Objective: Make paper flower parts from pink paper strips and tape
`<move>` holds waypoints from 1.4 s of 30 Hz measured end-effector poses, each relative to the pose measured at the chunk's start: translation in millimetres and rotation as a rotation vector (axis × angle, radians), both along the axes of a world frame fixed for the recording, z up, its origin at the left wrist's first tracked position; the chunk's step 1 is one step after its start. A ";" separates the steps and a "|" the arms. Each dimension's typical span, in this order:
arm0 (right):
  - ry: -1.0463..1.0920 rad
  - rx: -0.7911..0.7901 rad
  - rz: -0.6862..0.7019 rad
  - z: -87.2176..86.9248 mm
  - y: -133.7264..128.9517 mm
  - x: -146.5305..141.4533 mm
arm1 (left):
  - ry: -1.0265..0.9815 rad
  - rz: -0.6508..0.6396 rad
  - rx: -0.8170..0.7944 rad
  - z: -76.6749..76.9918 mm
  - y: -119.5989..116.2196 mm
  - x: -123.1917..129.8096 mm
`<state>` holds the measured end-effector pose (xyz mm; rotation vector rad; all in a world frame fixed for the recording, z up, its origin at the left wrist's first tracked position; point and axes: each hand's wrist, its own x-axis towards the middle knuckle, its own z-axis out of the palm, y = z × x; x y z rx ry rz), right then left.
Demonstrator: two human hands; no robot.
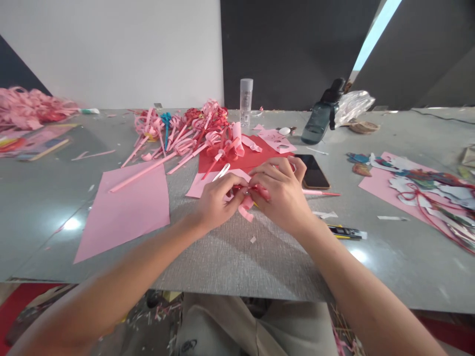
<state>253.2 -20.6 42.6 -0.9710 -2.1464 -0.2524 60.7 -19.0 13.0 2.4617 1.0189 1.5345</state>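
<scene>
My left hand [221, 201] and my right hand [279, 190] meet above the near middle of the table. Fingertips of both are pinched on a curled pink paper strip [245, 212], part of which hangs down between them. Something red shows at the fingertips, mostly hidden by the fingers. A pink paper-wrapped stick [322, 193] with a red tip pokes out to the right from behind my right hand; whether it joins the strip I cannot tell. Just beyond the hands lie a sheet of red paper [260, 154] and a piece of pink paper [196, 185].
Several curled paper flowers [185, 131] on sticks are heaped at the back. A pink sheet [126, 207] lies left. Right are a phone [313, 172], a utility knife [347, 232] and a tilted dark bottle [319, 118]. A clear bottle [245, 101] stands behind.
</scene>
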 end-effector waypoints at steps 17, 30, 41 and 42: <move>-0.034 0.013 0.004 -0.4 0.8 -0.1 | -0.003 0.021 -0.013 -2.5 1.5 -0.9; -0.049 0.001 -0.021 2.1 -1.9 1.2 | 0.035 0.016 0.052 -4.1 3.3 -2.9; 0.007 0.053 -0.008 -0.4 1.7 1.0 | 0.012 0.035 0.004 -3.5 1.1 -0.5; 0.008 0.053 -0.009 -0.5 1.8 1.1 | 0.012 0.039 0.009 -3.6 1.1 -0.6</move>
